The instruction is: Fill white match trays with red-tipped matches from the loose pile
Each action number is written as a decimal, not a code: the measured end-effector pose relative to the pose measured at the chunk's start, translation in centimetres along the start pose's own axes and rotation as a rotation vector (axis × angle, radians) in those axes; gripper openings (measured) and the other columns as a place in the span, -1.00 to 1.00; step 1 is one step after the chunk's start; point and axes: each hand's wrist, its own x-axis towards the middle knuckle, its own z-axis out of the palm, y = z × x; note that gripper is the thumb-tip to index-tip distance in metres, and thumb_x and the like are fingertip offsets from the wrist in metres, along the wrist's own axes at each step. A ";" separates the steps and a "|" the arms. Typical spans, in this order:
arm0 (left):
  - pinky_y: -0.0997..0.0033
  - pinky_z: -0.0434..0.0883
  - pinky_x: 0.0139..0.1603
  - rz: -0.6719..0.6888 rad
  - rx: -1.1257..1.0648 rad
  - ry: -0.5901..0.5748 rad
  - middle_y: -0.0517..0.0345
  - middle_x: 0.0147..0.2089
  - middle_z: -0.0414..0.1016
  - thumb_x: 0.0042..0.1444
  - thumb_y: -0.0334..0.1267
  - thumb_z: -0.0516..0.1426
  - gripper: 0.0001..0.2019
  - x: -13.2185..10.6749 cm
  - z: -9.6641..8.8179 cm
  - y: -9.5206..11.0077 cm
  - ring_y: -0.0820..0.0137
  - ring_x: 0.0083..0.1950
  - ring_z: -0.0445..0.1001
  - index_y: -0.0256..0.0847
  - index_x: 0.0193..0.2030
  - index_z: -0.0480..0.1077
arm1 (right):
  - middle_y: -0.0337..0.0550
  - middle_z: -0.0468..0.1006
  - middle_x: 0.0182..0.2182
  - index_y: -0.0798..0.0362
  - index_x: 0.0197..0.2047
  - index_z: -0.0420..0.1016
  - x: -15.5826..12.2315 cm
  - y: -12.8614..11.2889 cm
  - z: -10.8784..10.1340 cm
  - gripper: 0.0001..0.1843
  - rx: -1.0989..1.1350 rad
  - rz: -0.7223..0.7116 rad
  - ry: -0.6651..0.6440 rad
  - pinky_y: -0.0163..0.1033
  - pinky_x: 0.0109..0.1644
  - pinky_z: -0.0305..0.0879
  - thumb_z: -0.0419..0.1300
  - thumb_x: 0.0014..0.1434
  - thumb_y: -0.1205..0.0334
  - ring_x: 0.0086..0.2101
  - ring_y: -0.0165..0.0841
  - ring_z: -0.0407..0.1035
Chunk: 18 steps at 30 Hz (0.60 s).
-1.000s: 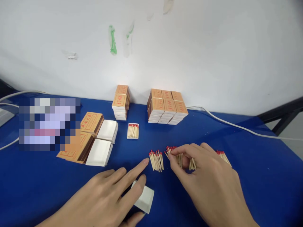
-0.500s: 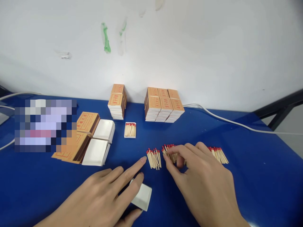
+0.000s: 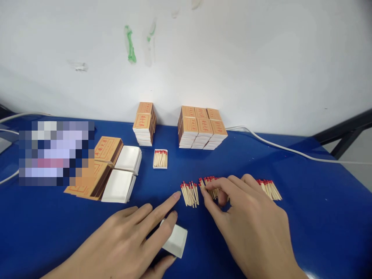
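My left hand grips a white matchbox tray between thumb and index finger, tilted, with no matches visible in it. One outstretched finger of that hand points at a small group of red-tipped matches. My right hand is at the match row, its thumb and index finger closed around matches in the middle group. The palm hides part of this row. More matches show beyond its right side. A tray filled with matches lies farther back.
White trays are stacked at left, beside orange matchbox sleeves. Closed matchboxes stand in a smaller stack and a larger stack near the wall. A white cable crosses the back right. Something pixelated lies far left.
Almost nothing differs. The view has shifted very slightly, while both hands, the tray and the matches keep their places.
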 end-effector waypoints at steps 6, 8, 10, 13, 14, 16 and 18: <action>0.09 0.79 -0.07 -0.005 -0.017 -0.014 -0.11 0.63 0.45 0.69 -0.14 -0.02 -0.56 -0.1 -0.1 -0.1 0.13 0.08 0.86 -0.24 0.37 0.60 | -0.24 0.56 -0.47 -0.09 -0.30 0.56 0.1 -0.1 -0.1 -0.76 -0.023 0.030 0.008 -0.21 -0.56 0.12 0.23 0.46 0.17 -0.40 -0.19 0.51; 0.06 0.79 -0.07 -0.001 -0.024 -0.021 -0.14 0.63 0.43 0.67 -0.16 0.01 -0.58 0.0 -0.2 -0.1 0.10 0.09 0.85 -0.26 0.38 0.59 | -0.24 0.55 -0.48 -0.09 -0.30 0.55 0.1 -0.1 -0.1 -0.76 -0.023 0.035 0.003 -0.21 -0.56 0.11 0.23 0.46 0.16 -0.41 -0.20 0.51; 0.04 0.80 -0.06 0.005 -0.026 -0.025 -0.16 0.64 0.43 0.66 -0.17 0.01 -0.57 0.0 -0.2 -0.1 0.08 0.09 0.85 -0.27 0.39 0.58 | -0.23 0.55 -0.48 -0.08 -0.31 0.56 0.0 -0.2 -0.1 -0.73 -0.023 0.033 0.007 -0.21 -0.55 0.10 0.21 0.48 0.16 -0.41 -0.20 0.50; 0.04 0.80 -0.07 0.001 -0.033 -0.029 -0.15 0.65 0.41 0.67 -0.16 -0.01 -0.57 0.0 -0.1 -0.1 0.08 0.10 0.85 -0.27 0.39 0.57 | -0.21 0.57 -0.46 -0.08 -0.31 0.59 0.0 -0.2 -0.1 -0.69 -0.018 0.017 0.008 -0.21 -0.54 0.09 0.18 0.51 0.18 -0.39 -0.21 0.50; 0.04 0.80 -0.07 -0.002 -0.035 -0.030 -0.15 0.65 0.41 0.68 -0.16 -0.01 -0.57 0.0 -0.1 -0.1 0.09 0.10 0.85 -0.26 0.40 0.57 | -0.21 0.57 -0.45 -0.09 -0.31 0.60 0.0 -0.2 -0.1 -0.68 -0.016 0.011 0.006 -0.21 -0.54 0.08 0.18 0.52 0.18 -0.39 -0.21 0.49; 0.04 0.79 -0.07 -0.006 -0.038 -0.031 -0.14 0.65 0.40 0.68 -0.16 -0.01 -0.57 0.0 -0.1 -0.1 0.09 0.10 0.85 -0.26 0.39 0.57 | -0.20 0.58 -0.45 -0.09 -0.30 0.62 -0.1 -0.2 -0.1 -0.68 -0.015 0.004 0.002 -0.21 -0.53 0.08 0.18 0.53 0.17 -0.37 -0.20 0.49; 0.03 0.79 -0.07 -0.008 -0.036 -0.026 -0.14 0.65 0.41 0.68 -0.17 -0.02 -0.57 0.0 -0.2 -0.1 0.09 0.09 0.85 -0.26 0.39 0.57 | -0.19 0.58 -0.44 -0.09 -0.29 0.63 -0.1 -0.2 -0.1 -0.68 -0.014 0.002 -0.006 -0.21 -0.53 0.09 0.18 0.53 0.17 -0.36 -0.19 0.48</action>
